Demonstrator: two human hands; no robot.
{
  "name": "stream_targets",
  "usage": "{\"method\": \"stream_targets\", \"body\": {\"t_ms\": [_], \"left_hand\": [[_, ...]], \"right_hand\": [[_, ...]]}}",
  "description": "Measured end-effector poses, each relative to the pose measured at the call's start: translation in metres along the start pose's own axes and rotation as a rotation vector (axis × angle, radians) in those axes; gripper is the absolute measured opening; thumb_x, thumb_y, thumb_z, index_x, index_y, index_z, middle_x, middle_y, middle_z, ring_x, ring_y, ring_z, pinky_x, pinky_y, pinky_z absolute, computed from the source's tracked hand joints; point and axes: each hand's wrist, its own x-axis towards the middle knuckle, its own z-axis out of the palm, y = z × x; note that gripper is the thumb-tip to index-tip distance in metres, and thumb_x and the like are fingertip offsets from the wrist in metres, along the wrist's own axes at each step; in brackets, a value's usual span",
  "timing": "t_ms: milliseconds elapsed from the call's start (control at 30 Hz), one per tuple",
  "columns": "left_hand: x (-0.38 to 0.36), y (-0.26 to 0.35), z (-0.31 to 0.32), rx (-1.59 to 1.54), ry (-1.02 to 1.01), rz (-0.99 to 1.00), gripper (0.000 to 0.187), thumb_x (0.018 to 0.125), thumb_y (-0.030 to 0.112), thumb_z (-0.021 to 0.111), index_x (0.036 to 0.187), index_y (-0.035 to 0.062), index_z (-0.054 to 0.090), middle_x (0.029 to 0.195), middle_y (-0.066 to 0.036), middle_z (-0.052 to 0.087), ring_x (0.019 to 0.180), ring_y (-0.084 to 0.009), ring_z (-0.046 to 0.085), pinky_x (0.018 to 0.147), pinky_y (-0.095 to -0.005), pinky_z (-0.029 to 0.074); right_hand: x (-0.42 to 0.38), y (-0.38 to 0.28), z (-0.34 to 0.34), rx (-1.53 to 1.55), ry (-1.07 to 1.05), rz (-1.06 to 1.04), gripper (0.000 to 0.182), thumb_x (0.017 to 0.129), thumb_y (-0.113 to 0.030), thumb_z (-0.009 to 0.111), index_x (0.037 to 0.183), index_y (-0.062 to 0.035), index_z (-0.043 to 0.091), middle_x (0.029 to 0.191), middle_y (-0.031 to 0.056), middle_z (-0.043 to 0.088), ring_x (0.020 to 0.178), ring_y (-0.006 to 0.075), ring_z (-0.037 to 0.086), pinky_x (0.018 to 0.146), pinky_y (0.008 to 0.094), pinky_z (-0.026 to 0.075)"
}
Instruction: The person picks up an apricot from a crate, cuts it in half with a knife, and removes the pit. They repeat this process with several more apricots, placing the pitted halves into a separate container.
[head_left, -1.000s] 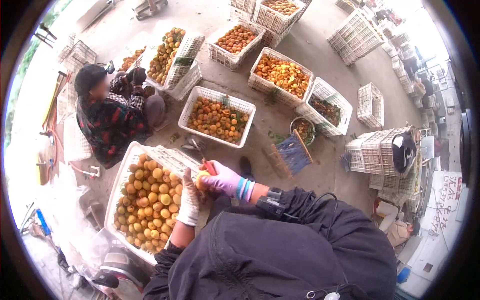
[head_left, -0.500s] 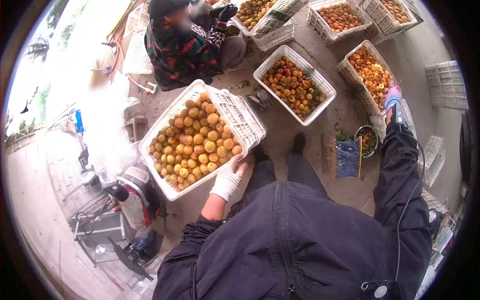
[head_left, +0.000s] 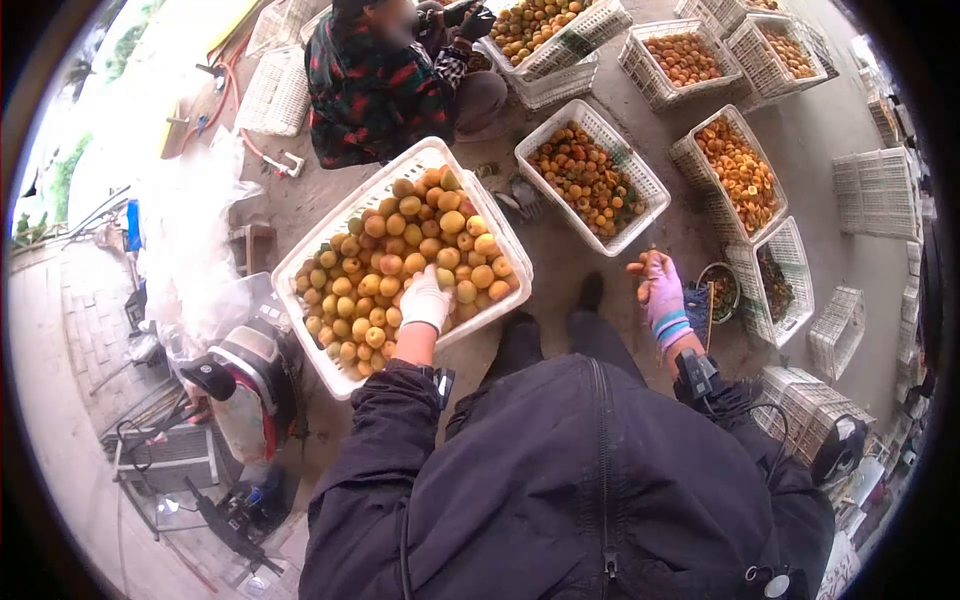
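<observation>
My left hand (head_left: 425, 302), in a white glove, reaches down onto the round orange-yellow fruit (head_left: 368, 285) heaped in a white crate (head_left: 330, 376). Its fingers touch the fruit, and their tips are partly hidden, so its grip is unclear. Out to the right of this crate, my right hand (head_left: 658, 288) is raised in a pink and blue glove with brown-stained fingertips. The fingers are bent but apart, with no fruit visible between them. A crate (head_left: 570, 222) of smaller, darker fruit lies ahead of it.
A person (head_left: 375, 95) in a patterned jacket sits beyond the full crate. Further crates of fruit stand at the top. On the right are a crate of split fruit (head_left: 740, 170), a greenish-filled crate (head_left: 800, 275) and a round bowl (head_left: 722, 310). A scooter (head_left: 245, 375) stands left.
My left hand has moved from the crate's edge onto the fruit. My right hand has come back from the split-fruit crate towards my body. The view has shifted slightly.
</observation>
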Motion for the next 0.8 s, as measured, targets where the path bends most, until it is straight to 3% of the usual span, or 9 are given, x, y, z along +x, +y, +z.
{"method": "stream_targets", "body": {"t_ms": [133, 167, 200, 267, 300, 367, 433, 500, 800], "left_hand": [[0.010, -0.020, -0.002, -0.358, -0.073, 0.084, 0.066, 0.079, 0.036, 0.071, 0.133, 0.0089, 0.044, 0.128, -0.021, 0.053, 0.108, -0.0314, 0.060, 0.094, -0.0350, 0.046], [0.012, -0.028, 0.008, -0.574, -0.049, 0.100, 0.062, 0.079, 0.026, 0.075, 0.130, 0.0082, 0.045, 0.119, -0.016, 0.058, 0.100, -0.0258, 0.063, 0.083, -0.0336, 0.052], [0.015, -0.033, 0.019, -1.107, -0.162, 0.054, 0.057, 0.080, 0.014, 0.075, 0.128, 0.0078, 0.045, 0.111, -0.010, 0.059, 0.097, -0.0200, 0.063, 0.070, -0.0291, 0.054], [-0.018, -0.018, -0.025, -1.466, -0.163, 0.046, 0.055, 0.080, 0.005, 0.073, 0.127, 0.0078, 0.045, 0.111, -0.007, 0.057, 0.096, -0.0191, 0.063, 0.063, -0.0264, 0.055], [-0.026, -0.017, -0.036, -1.471, -0.166, 0.053, 0.055, 0.080, 0.005, 0.073, 0.127, 0.0078, 0.045, 0.111, -0.007, 0.057, 0.096, -0.0191, 0.063, 0.063, -0.0264, 0.055], [-0.036, -0.020, -0.055, -1.588, -0.198, 0.158, 0.062, 0.078, 0.008, 0.077, 0.130, 0.0071, 0.045, 0.114, -0.010, 0.058, 0.095, -0.0153, 0.060, 0.078, -0.0241, 0.052], [-0.047, -0.020, -0.075, -1.640, -0.162, 0.252, 0.062, 0.078, 0.009, 0.076, 0.132, 0.0074, 0.044, 0.114, -0.009, 0.058, 0.095, -0.0157, 0.061, 0.078, -0.0244, 0.052], [-0.053, -0.023, -0.084, -1.718, -0.118, 0.413, 0.063, 0.081, 0.011, 0.075, 0.135, 0.0080, 0.043, 0.114, -0.006, 0.059, 0.095, -0.0160, 0.062, 0.077, -0.0258, 0.054], [-0.084, -0.026, -0.108, -1.909, -0.051, 0.387, 0.054, 0.086, 0.017, 0.070, 0.134, 0.0049, 0.046, 0.115, -0.006, 0.058, 0.098, -0.0141, 0.059, 0.079, -0.0263, 0.054]], "right_hand": [[-0.052, -0.027, 0.073, -0.155, -0.318, -0.135, 0.034, 0.099, -0.038, 0.048, 0.111, -0.0074, 0.054, 0.091, 0.0032, 0.065, 0.050, 0.0036, 0.047, 0.046, 0.0182, 0.038], [-0.064, -0.032, 0.092, -0.155, -0.377, -0.151, 0.034, 0.099, -0.038, 0.048, 0.112, -0.0074, 0.054, 0.091, 0.0020, 0.064, 0.053, 0.0033, 0.047, 0.048, 0.0179, 0.038], [-0.076, -0.035, 0.108, -0.156, -0.433, -0.165, 0.034, 0.099, -0.038, 0.048, 0.112, -0.0073, 0.054, 0.091, 0.0009, 0.064, 0.056, 0.0030, 0.047, 0.050, 0.0176, 0.039], [-0.093, -0.035, 0.133, -0.308, -0.513, -0.167, 0.036, 0.099, -0.039, 0.046, 0.111, -0.0048, 0.053, 0.084, 0.0036, 0.062, 0.062, 0.0055, 0.050, 0.057, 0.0219, 0.044], [-0.102, -0.035, 0.148, -0.400, -0.509, -0.247, 0.039, 0.099, -0.041, 0.046, 0.110, -0.0041, 0.052, 0.083, 0.0073, 0.063, 0.065, 0.0119, 0.055, 0.061, 0.0270, 0.046], [-0.117, -0.038, 0.173, -0.558, -0.514, -0.364, 0.043, 0.097, -0.045, 0.046, 0.110, -0.0035, 0.051, 0.083, 0.0143, 0.064, 0.073, 0.0265, 0.062, 0.067, 0.0364, 0.049], [-0.129, -0.042, 0.192, -0.638, -0.555, -0.454, 0.041, 0.097, -0.045, 0.045, 0.106, -0.0048, 0.051, 0.085, 0.0201, 0.063, 0.082, 0.0418, 0.062, 0.071, 0.0438, 0.048], [-0.138, -0.044, 0.206, -0.659, -0.560, -0.471, 0.040, 0.097, -0.044, 0.045, 0.103, -0.0053, 0.051, 0.084, 0.0201, 0.062, 0.082, 0.0419, 0.061, 0.070, 0.0442, 0.048], [-0.167, -0.056, 0.239, -0.760, -0.566, -0.556, 0.035, 0.098, -0.040, 0.044, 0.100, -0.0058, 0.049, 0.081, 0.0208, 0.060, 0.080, 0.0415, 0.061, 0.065, 0.0454, 0.047]]}}
